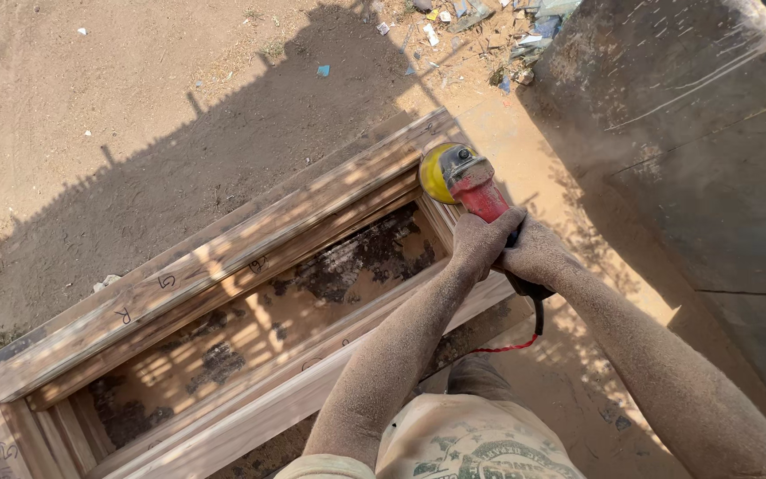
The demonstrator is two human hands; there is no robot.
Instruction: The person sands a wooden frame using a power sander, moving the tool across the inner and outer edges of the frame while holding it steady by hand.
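Your left hand [482, 241] and right hand [535, 255], both dusted with sawdust, are wrapped tight around the red angle grinder [476, 193], its yellow disc on the end rail of the wooden door frame [223, 302]. The frame lies on bare sandy ground [117, 106] outdoors; beyond the frame's far corner, scattered litter [480, 27] beside a big weathered slab [693, 115]

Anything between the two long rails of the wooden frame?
Head view: no crosspiece between the long rails of the wooden frame, only dusty ground with dark patches seen through the opening.
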